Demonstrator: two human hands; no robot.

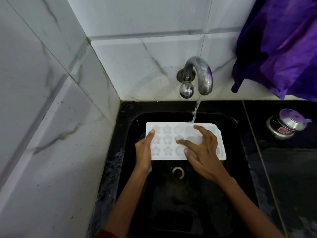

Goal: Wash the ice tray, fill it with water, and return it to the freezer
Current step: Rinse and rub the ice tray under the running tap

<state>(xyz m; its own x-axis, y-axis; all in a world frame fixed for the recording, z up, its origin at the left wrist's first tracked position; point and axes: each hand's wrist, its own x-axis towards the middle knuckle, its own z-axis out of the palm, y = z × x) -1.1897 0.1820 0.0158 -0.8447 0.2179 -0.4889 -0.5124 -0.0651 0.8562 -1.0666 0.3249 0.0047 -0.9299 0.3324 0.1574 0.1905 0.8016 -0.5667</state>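
Note:
A white ice tray (167, 140) with star-shaped cells is held level over the black sink (240, 152). My left hand (144, 152) grips its left edge, thumb on top. Spread across the tray's right half lies my right hand (202, 152), fingers apart and fingertips touching the cells, holding nothing. Water runs from the metal tap (204, 74) in a thin stream (195, 112) that lands near the tray's far edge by my right fingers. The tray's right cells are partly hidden under my hand.
The sink drain (178, 172) lies below the tray. Tiled walls close in on the left and behind. A small steel pot with a lid (286, 126) stands on the black counter at the right. Purple cloth (277, 45) hangs at the upper right.

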